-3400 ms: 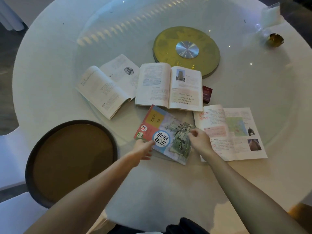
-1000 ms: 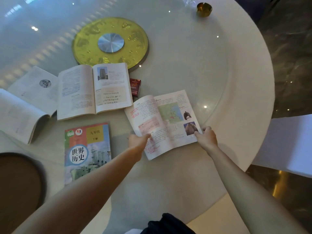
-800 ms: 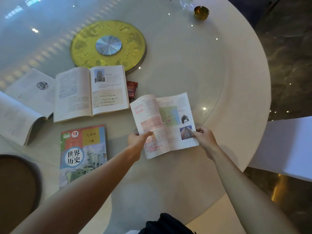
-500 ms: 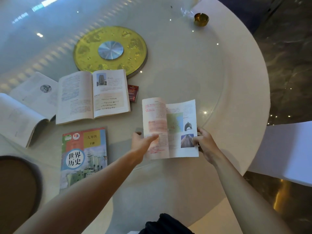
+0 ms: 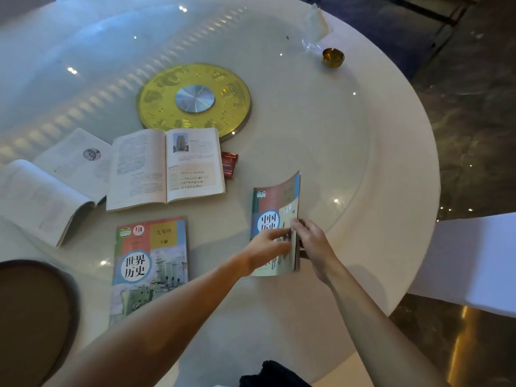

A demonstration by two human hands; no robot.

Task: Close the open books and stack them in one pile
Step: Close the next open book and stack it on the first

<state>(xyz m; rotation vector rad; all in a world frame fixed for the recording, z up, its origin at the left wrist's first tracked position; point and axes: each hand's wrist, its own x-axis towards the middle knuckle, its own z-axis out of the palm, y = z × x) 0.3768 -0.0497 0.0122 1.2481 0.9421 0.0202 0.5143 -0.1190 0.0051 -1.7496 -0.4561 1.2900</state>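
A history textbook with a red, blue and beige cover lies shut on the table's near right, its cover slightly curled at the far corner. My left hand presses on its cover and my right hand grips its right edge. A second closed history book lies flat to the left. Two open books sit further back: one showing a building photo, and a paler one at the far left.
The round white table carries a glass turntable with a gold and silver hub. A small red box lies by the open book. A gold ashtray stands far right. A brown round stool is near left.
The book between my hands was open with map and photo pages showing; its left half has swung over to the right and it now lies shut, cover up. The view shifted slightly.
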